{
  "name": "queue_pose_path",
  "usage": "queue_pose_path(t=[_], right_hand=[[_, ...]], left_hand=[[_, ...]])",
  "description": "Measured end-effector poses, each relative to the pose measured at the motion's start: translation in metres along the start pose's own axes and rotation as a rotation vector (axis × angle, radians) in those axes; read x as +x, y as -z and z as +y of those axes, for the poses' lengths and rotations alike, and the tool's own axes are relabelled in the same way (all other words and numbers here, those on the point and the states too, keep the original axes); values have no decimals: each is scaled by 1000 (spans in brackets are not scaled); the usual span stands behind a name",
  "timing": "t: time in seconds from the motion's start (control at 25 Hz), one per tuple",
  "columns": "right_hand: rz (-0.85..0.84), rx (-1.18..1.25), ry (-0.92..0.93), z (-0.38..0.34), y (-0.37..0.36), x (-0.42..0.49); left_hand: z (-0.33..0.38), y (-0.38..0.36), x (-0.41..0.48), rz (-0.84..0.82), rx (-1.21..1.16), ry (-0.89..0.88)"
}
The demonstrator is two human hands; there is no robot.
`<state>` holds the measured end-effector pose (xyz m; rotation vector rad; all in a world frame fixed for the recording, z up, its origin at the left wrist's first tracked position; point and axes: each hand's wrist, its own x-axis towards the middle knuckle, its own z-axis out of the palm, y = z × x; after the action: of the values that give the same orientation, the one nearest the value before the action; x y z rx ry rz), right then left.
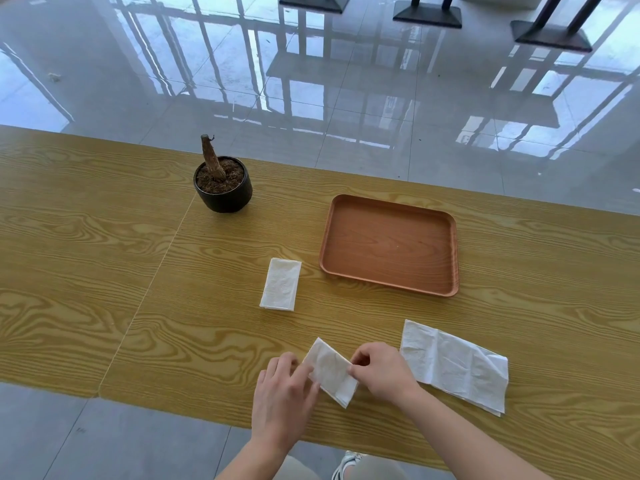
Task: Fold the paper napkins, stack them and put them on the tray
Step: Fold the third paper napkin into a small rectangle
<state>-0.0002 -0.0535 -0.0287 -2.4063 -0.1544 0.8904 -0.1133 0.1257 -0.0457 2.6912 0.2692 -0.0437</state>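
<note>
A small white paper napkin [330, 370], folded, lies near the table's front edge between my hands. My left hand [282, 393] presses its left side with the fingers. My right hand [382, 370] pinches its right edge between thumb and fingers. A folded napkin [281, 284] rests flat farther back, left of the tray. A larger, unfolded and creased napkin [457, 367] lies to the right of my right hand. The brown wooden tray [389, 242] sits at the back right with nothing on it.
A black pot [223, 192] with soil and a bare stump stands at the back left of the wooden table [104, 271]. Beyond the table's far edge is a glossy tiled floor with dark table bases. My knees and a shoe show below the front edge.
</note>
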Motion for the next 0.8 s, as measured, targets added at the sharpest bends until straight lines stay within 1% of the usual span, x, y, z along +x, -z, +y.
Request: queue_pose_path(t=[0.08,0.12,0.24,0.32,0.36,0.4,0.48,0.64,0.8], right_hand=[[55,144,20,2,2,-4],[79,230,31,1,4,-6],[129,457,69,-6,7,-12],[154,551,85,-12,9,-15],[167,586,80,-15,10,-16],[179,616,68,-17,10,-17],[183,657,40,-20,10,-17],[142,686,28,-24,6,-17],[119,643,23,-33,1,-11]], left_hand=[[7,2,1,-14,-124,130],[13,3,3,-39,-224,237],[32,10,16,-118,-603,593],[40,14,27,-181,-907,753],[41,14,30,-203,-1018,792],[41,15,32,-208,-1087,807],[41,19,33,-167,-1138,819],[37,28,32,-49,-1089,797],[26,39,32,-1,-1011,735]])
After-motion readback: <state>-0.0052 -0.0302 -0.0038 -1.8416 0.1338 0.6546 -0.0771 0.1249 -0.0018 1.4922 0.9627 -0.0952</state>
